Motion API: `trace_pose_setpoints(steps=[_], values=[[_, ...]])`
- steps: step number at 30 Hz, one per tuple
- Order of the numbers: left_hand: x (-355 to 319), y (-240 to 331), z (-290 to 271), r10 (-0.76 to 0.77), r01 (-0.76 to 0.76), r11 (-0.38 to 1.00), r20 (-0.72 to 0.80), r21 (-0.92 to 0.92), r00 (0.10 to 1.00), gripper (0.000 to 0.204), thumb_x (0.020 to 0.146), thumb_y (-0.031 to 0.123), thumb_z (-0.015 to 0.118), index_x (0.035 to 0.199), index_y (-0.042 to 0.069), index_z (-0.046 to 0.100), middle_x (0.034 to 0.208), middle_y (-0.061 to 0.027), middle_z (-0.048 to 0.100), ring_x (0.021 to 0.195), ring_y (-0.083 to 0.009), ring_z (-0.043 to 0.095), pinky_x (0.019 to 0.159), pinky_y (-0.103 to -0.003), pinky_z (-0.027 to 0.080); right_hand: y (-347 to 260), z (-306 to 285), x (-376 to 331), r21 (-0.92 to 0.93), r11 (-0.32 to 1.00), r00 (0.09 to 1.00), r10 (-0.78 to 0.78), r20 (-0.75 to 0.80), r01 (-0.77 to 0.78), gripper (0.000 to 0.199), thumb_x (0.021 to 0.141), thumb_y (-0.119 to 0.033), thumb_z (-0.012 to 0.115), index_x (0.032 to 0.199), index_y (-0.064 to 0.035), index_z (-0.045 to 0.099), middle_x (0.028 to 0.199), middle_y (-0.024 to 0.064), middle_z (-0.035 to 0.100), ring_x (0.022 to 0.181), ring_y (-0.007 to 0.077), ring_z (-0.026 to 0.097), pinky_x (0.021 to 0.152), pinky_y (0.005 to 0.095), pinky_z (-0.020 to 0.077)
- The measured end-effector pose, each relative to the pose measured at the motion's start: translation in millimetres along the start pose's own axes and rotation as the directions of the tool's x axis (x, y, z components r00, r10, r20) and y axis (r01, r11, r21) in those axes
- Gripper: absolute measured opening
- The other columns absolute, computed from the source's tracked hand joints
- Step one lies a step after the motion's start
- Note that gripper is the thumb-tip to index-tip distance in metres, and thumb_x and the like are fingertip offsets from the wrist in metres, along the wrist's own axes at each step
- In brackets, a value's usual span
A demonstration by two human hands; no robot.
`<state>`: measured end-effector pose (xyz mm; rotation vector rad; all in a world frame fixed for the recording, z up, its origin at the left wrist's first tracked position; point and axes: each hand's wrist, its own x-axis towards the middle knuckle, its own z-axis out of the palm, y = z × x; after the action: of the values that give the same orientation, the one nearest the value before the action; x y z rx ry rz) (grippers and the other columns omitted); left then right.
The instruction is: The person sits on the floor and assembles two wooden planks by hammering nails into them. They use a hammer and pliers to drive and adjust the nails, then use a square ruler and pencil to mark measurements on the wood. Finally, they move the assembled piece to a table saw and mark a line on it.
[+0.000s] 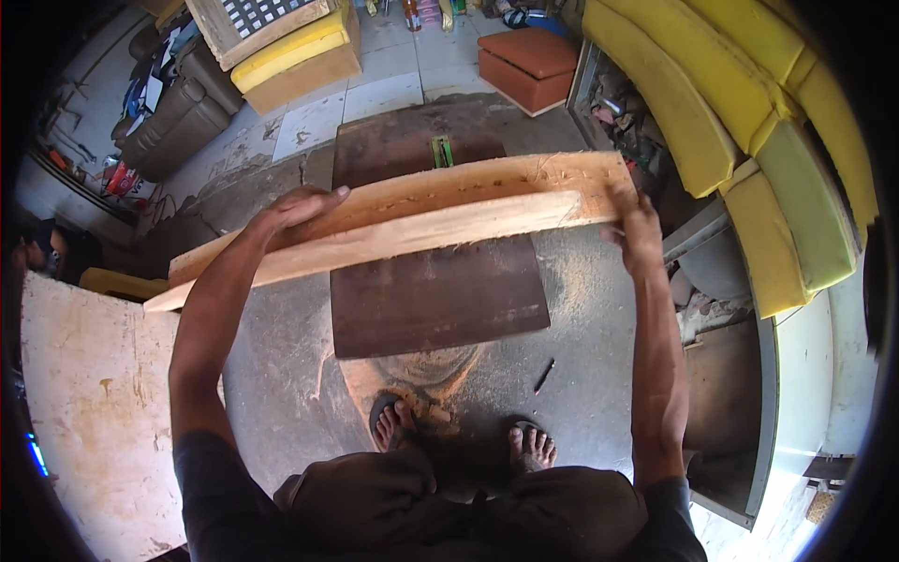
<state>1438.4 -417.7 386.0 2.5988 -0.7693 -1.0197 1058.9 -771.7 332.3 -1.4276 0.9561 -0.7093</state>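
Observation:
A long pale wooden board (pixel 524 180) with rough, chipped marks lies across the brown tabletop in front of me. Along its near side runs a narrower wooden strip (pixel 403 229) with a slanted right end; whether the two are joined I cannot tell. My left hand (pixel 302 208) is closed over the board left of its middle, thumb along the upper edge. At the board's right end is my right hand (pixel 639 229), its fingers smeared by motion and overlapping the wood. A green slotted insert (pixel 441 152) shows in the brown tabletop (pixel 435 300) just beyond the board.
Sawdust and a dark pen (pixel 544 376) lie near my sandalled feet. A pale panel (pixel 94 412) stands at the left. Yellow cushioned seating (pixel 796 187) lines the right, with a reddish-brown padded stool (pixel 529 70) at the back. A brown leather seat (pixel 183 117) is far left.

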Motion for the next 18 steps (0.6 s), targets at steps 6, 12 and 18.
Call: trace_pose_setpoints(steps=[6, 12, 18], values=[[-45.7, -1.6, 31.8, -0.028, -0.002, 0.946, 0.089, 0.324, 0.996, 0.098, 0.091, 0.084, 0.037, 0.142, 0.002, 0.059, 0.150, -0.0275, 0.050, 0.144, -0.0431, 0.043, 0.119, -0.048, 0.034, 14.7, -39.0, -78.2, -0.031, 0.994, 0.994, 0.105, -0.028, -0.106, 0.040, 0.092, -0.026, 0.075, 0.119, 0.0027, 0.064, 0.075, -0.0008, 0.057, 0.051, 0.0062, 0.047, 0.042, 0.0225, 0.0414], [-46.7, -16.0, 48.0, -0.023, -0.033, 0.963, 0.203, 0.267, 0.979, 0.101, 0.094, 0.083, 0.034, 0.137, -0.005, 0.058, 0.133, -0.0325, 0.060, 0.129, -0.0439, 0.057, 0.103, -0.052, 0.048, 37.4, -48.2, -141.7, 0.076, 0.986, 0.970, 0.161, -0.180, -0.149, 0.051, 0.090, -0.029, 0.075, 0.127, 0.0023, 0.061, 0.074, -0.0021, 0.055, 0.052, 0.0051, 0.046, 0.045, 0.0231, 0.0432], [-34.6, -31.0, 70.3, -0.059, 0.082, 0.974, -0.115, 0.211, 0.992, 0.097, 0.102, 0.072, 0.024, 0.132, -0.015, 0.051, 0.112, -0.0322, 0.068, 0.110, -0.0446, 0.067, 0.095, -0.053, 0.051, 42.6, -56.2, -153.9, -0.022, 0.978, 0.962, 0.198, -0.188, -0.206, 0.045, 0.091, -0.034, 0.073, 0.119, -0.0006, 0.064, 0.068, -0.0050, 0.050, 0.049, 0.0041, 0.043, 0.044, 0.0234, 0.0429]])
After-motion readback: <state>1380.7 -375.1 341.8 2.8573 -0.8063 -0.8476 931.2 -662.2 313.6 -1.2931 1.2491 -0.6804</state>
